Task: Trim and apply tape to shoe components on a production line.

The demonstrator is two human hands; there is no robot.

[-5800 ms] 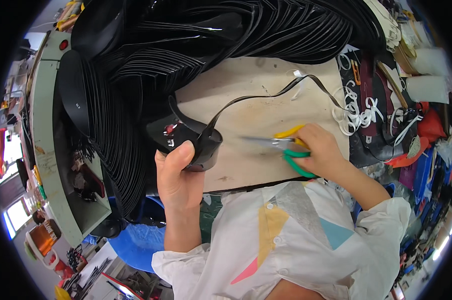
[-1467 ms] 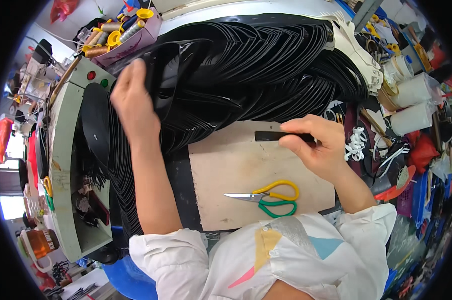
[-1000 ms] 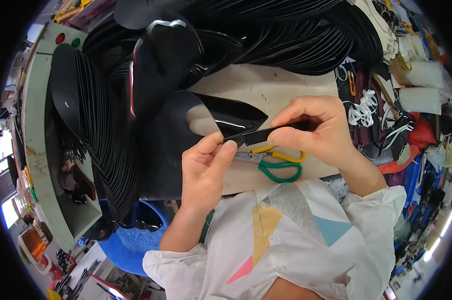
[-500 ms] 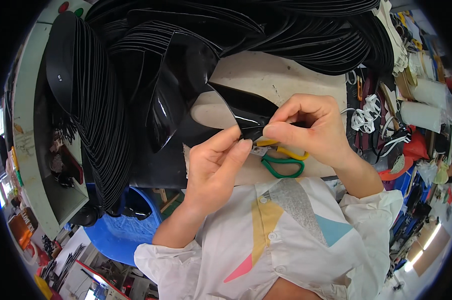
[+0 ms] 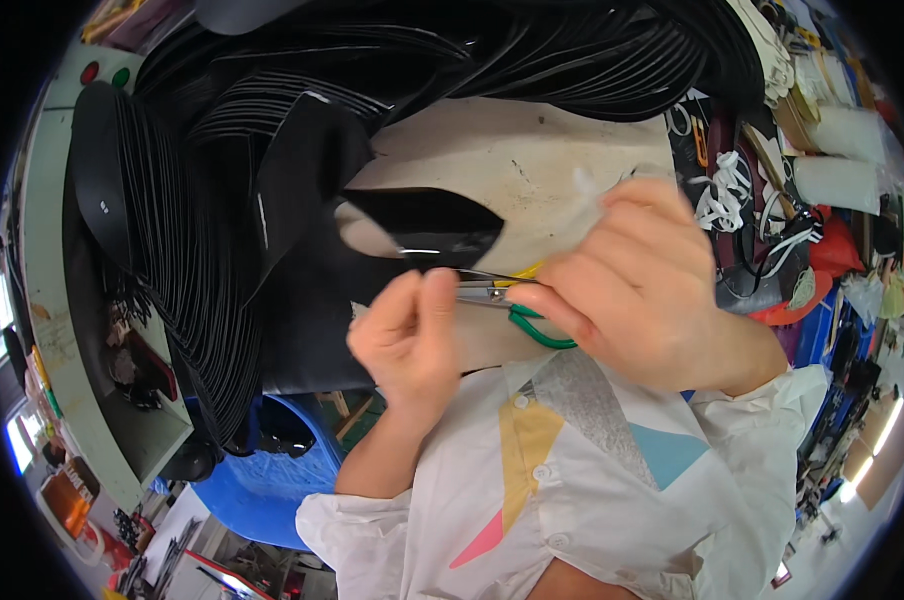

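Observation:
My left hand (image 5: pixel 409 340) is closed, thumb and finger pinching the near end of a glossy black sheet piece (image 5: pixel 442 222) with curved edges. From that pinch a thin black strip (image 5: pixel 494 274) stretches across to my right hand (image 5: pixel 627 290), whose fingers are curled around its other end. My right hand is slightly smeared by motion. Under the strip lie scissors with one green handle (image 5: pixel 542 330) and one yellow, partly hidden by my right hand. Another black piece (image 5: pixel 307 160), bent upward, stands just beyond my left hand.
Long fanned stacks of black pieces (image 5: pixel 162 230) fill the left and the far side (image 5: pixel 612 60) of the pale work table (image 5: pixel 552 150). A blue bin (image 5: pixel 262 490) stands below at the left. White cord (image 5: pixel 724 192) and assorted items lie at the right.
My right hand has moved right and closed further, drawing the thin black strip out between my hands. My left hand has shifted slightly left and down. The view has tilted a little.

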